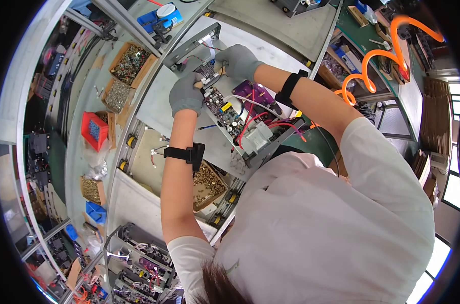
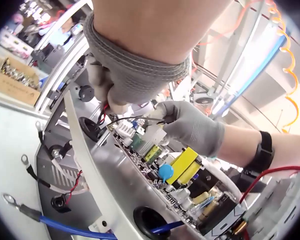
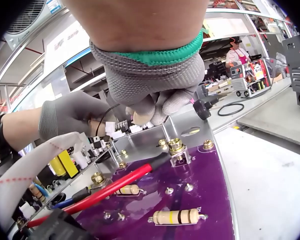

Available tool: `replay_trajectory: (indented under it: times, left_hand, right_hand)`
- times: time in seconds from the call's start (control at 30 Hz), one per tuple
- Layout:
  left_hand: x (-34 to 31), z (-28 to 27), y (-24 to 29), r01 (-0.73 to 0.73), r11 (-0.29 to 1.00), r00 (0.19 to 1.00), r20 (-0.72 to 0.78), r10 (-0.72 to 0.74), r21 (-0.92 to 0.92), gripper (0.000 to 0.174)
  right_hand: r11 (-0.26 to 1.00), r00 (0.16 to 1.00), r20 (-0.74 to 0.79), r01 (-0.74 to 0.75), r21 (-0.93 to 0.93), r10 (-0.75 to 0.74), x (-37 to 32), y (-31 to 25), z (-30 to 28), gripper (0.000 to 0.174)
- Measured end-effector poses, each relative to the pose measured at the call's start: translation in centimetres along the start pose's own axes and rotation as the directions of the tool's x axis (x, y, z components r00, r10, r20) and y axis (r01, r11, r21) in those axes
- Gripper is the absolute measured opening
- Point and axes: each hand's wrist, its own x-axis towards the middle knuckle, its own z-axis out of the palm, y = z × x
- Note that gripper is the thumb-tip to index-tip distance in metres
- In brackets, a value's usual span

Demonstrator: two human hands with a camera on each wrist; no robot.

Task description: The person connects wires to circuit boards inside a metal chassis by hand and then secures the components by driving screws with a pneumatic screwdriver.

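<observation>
Metal chassis (image 2: 97,170) heavy, stiff, sharp-edged. The circuit board (image 1: 225,114) inside it is fragile, edges only. Thin black lead (image 2: 132,119) strung over the board's far end looks light and floppy, kinks easily; best held close to its ends, not mid-run. Left hand (image 1: 186,95) pinches one end, right hand (image 1: 238,61) pinches the other, fingers curled tight

Two hands (image 1: 186,95) (image 1: 241,61), two circuit boards (image 1: 224,112) (image 1: 256,93)
</observation>
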Motion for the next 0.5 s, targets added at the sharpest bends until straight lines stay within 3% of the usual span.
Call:
replay_trajectory:
  times: [0.03, 0.07, 0.13, 0.23, 0.27, 0.33, 0.37, 0.43, 0.47, 0.5]
  left_hand:
    - [-0.2, 0.7, -0.5, 0.047, 0.934, 0.993, -0.081, -0.08, -0.355, 0.02]
    - [-0.3, 1.5, -0.8, 0.041, 0.935, 0.994, -0.078, -0.073, -0.351, 0.02]
    - [-0.6, 2.4, -0.8, 0.134, 0.572, 0.958, -0.041, -0.283, -0.809, 0.022]
    - [-0.7, 3.3, -1.0, 0.102, 0.493, 0.945, -0.07, -0.319, -0.864, 0.019]
    - [-0.7, 3.5, -1.0, 0.104, 0.494, 0.946, -0.068, -0.318, -0.863, 0.019]
    - [-0.6, 3.5, -0.9, -0.027, 0.719, 0.951, -0.24, -0.196, -0.695, 0.018]
    - [-0.7, 3.5, -1.0, -0.025, 0.719, 0.952, -0.237, -0.196, -0.695, 0.018]
    - [-1.0, 2.1, -0.3, -0.061, 0.933, 0.937, -0.343, -0.069, -0.355, 0.022]
    - [-0.9, 2.3, -0.4, -0.061, 0.933, 0.938, -0.339, -0.067, -0.354, 0.022]
    - [-0.7, 2.4, -0.6, -0.137, 0.954, 0.932, -0.361, 0.034, -0.265, 0.024]
  right_hand:
    - [1.0, 1.0, -0.01, -0.003, -0.002, 0.003, 0.0, 0.0, 0.0, 0.024]
    - [1.0, 1.0, -0.015, -0.009, 0.003, 0.009, -0.1, 0.0, 0.0, 0.024]
    - [0.999, 1.0, -0.01, -0.007, 0.047, 0.007, -0.2, 0.0, -0.1, 0.023]
    - [0.999, 1.0, 0.004, -0.016, 0.043, 0.016, -0.5, -0.2, -0.4, 0.024]
    - [0.999, 1.0, 0.004, -0.018, 0.044, 0.018, -0.4, -0.2, -0.3, 0.024]
    - [1.0, 1.0, 0.002, -0.028, 0.015, 0.028, -0.4, -0.2, -0.3, 0.026]
    - [0.999, 1.0, 0.004, -0.03, 0.016, 0.03, -0.4, -0.2, -0.2, 0.026]
    - [0.999, 0.999, 0.009, -0.038, 0.0, 0.038, -0.5, -0.4, -0.5, 0.029]
    - [0.999, 0.999, 0.01, -0.041, 0.003, 0.041, -0.5, -0.3, -0.4, 0.029]
    - [0.999, 1.0, 0.009, -0.029, 0.022, 0.029, -0.5, -0.2, -0.3, 0.03]
